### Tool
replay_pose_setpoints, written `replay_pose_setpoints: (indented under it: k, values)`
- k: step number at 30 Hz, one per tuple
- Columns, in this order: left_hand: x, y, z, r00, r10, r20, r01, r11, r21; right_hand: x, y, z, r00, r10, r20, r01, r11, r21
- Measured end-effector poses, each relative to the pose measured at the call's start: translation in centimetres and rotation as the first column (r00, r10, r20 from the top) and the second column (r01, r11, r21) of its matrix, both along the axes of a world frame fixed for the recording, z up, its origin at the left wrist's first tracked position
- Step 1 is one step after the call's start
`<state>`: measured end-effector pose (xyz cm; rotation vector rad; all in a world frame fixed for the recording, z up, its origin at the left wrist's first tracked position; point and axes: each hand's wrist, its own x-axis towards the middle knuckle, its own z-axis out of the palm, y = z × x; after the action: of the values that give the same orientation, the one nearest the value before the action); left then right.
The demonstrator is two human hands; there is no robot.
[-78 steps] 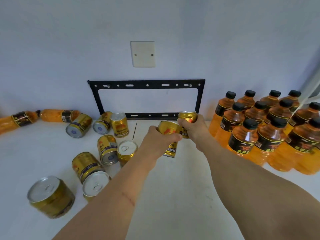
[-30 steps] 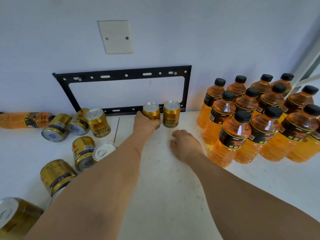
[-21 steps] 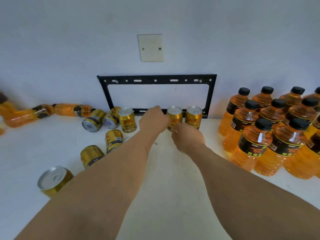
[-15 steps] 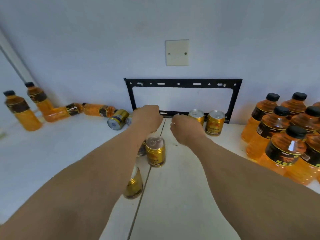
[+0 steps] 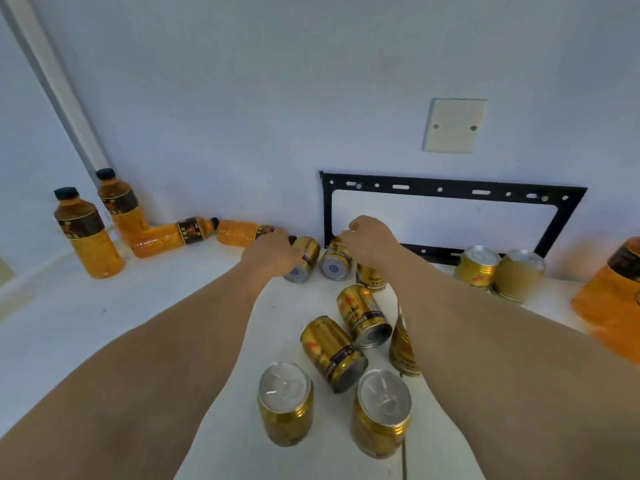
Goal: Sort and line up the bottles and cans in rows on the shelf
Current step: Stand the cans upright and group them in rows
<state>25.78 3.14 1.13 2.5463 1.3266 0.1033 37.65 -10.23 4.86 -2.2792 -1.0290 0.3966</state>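
Note:
On the white shelf my left hand grips a gold can lying on its side near the back wall. Beside it, my right hand curls over a second lying can. Two gold cans stand side by side at the back right. More cans lie or stand between my forearms. One upright can is half hidden under my right wrist.
Two orange bottles stand at the far left, and two more lie along the wall. Part of another orange bottle shows at the right edge. A black metal bracket is fixed to the wall.
The view has swung left. Both hands left the two standing cans at the back and moved left onto the two cans lying by the wall.

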Motion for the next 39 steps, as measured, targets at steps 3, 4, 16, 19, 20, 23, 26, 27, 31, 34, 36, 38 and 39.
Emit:
replay_pose_setpoints:
  k: [3,4,16,19,20,23,26,27,31,34,36,38,39]
  values:
    - [0.1,1.8,-1.6,1.000,-0.001,0.031,0.004,0.996,-0.094,-0.5,2.8,-0.4,0.999,-0.030,-0.044,0.027,0.998,-0.064]
    - [0.3,2.2,-2.0,0.999,0.008,0.048,-0.001,0.992,-0.129,-0.6,3.4,-0.6,0.998,-0.038,-0.045,0.034,0.995,-0.090]
    - [1.9,5.4,-3.7,0.974,0.121,0.193,0.002,0.842,-0.539,-0.3,11.3,-4.5,0.961,-0.268,-0.071,0.246,0.941,-0.233]
    - [0.9,6.0,-3.1,0.995,0.053,0.079,0.007,0.789,-0.615,-0.5,11.9,-5.2,0.942,-0.335,-0.020,0.318,0.911,-0.263]
    - [0.4,6.1,-3.0,0.998,0.038,0.042,-0.004,0.787,-0.617,-0.5,11.9,-5.5,0.938,-0.346,-0.013,0.331,0.907,-0.262]
    - [-1.0,6.5,-2.8,0.999,0.045,-0.010,-0.042,0.800,-0.598,0.0,12.1,-6.7,0.919,-0.393,-0.041,0.368,0.889,-0.273]
    - [-1.9,6.6,-2.8,0.999,0.043,-0.030,-0.053,0.815,-0.577,-0.1,12.1,-7.4,0.899,-0.433,-0.067,0.397,0.870,-0.292]
    - [-2.1,6.4,-2.8,0.999,0.043,-0.032,-0.054,0.822,-0.567,-0.1,12.1,-7.6,0.886,-0.453,-0.095,0.412,0.865,-0.285]
    - [-2.9,5.5,-3.1,0.998,0.069,-0.014,-0.065,0.829,-0.556,-0.5,11.7,-8.6,0.922,-0.375,-0.090,0.356,0.917,-0.178]
    - [-3.9,5.0,-3.9,0.993,0.116,0.034,-0.072,0.793,-0.605,-1.0,11.1,-7.4,0.881,-0.381,-0.279,0.380,0.923,-0.061]
    - [-4.7,4.6,-3.8,0.976,0.184,0.113,-0.066,0.753,-0.655,-1.0,10.7,-6.1,0.844,-0.340,-0.415,0.353,0.935,-0.048]
    - [-5.4,4.3,-3.2,0.942,0.264,0.206,-0.045,0.712,-0.701,-1.8,9.4,-5.0,0.736,-0.324,-0.594,0.444,0.894,0.063]
    - [-5.7,3.9,-2.6,0.922,0.291,0.255,-0.018,0.692,-0.722,-1.9,8.5,-4.5,0.760,-0.329,-0.560,0.439,0.896,0.069]
